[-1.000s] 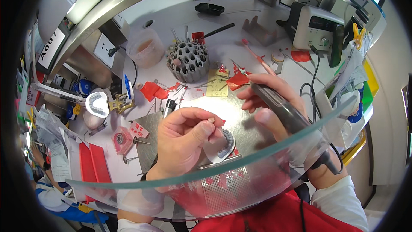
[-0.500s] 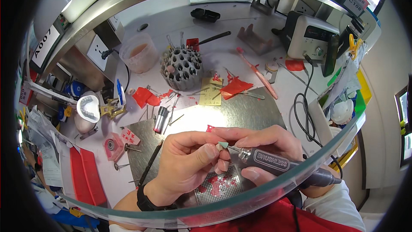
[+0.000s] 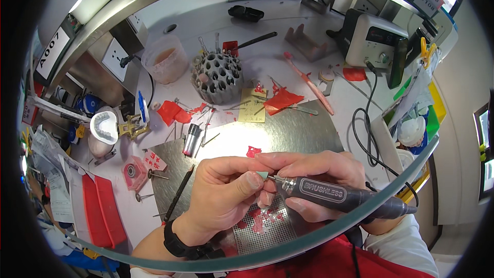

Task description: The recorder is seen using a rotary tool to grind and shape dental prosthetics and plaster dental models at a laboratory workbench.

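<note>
My right hand [image 3: 332, 166] is wrapped round a dark grey rotary handpiece [image 3: 324, 191], a dental micromotor type, its nose pointing left. On its thin shank sits a pale green cone-shaped grinding tip [image 3: 263, 175], close against my left thumb. My left hand [image 3: 218, 195] is pinched closed there, with the fingertips of both hands touching. Whatever lies between the left thumb and fingers is too small and covered to name. Below the hands is a perforated metal tray [image 3: 284, 232] with red wax-like scraps on it. A metal plate [image 3: 314, 129] lies under the work.
A grey bur holder [image 3: 218, 80] stands at the back, left of a pink toothbrush [image 3: 311, 88]. The control box [image 3: 375, 44], with its black cord [image 3: 368, 129], is at right. A dental model [image 3: 104, 127] and red trays [image 3: 100, 211] are at left. A transparent shield edge [image 3: 329, 244] crosses in front.
The handpiece and its green tip have shifted slightly left, and the tip is now more covered by my left thumb. Both hands keep their grips; the view has tilted slightly.
</note>
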The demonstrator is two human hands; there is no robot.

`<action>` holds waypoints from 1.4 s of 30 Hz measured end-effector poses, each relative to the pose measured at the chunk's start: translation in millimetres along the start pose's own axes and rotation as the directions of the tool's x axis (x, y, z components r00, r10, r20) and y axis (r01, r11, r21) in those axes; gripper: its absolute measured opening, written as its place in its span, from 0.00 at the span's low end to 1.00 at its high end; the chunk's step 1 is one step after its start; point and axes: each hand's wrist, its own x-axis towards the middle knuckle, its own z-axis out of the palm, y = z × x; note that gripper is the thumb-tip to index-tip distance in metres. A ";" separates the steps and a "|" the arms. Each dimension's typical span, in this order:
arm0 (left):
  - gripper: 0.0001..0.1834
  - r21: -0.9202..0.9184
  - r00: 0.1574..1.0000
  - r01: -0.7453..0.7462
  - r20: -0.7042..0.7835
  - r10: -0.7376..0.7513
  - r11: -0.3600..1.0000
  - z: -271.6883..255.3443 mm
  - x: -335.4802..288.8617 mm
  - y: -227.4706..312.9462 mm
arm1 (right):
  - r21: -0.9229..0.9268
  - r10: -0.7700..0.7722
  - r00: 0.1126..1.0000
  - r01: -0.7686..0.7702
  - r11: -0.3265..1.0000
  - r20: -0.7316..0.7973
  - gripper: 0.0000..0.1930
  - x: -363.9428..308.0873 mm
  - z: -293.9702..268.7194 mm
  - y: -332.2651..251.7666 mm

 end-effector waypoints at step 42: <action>0.08 0.852 0.936 0.057 -0.227 0.270 0.521 -18.4 17.0 17.0 | 0.301 0.318 0.856 -0.203 0.932 -0.407 0.15 4.6 -5.1 19.1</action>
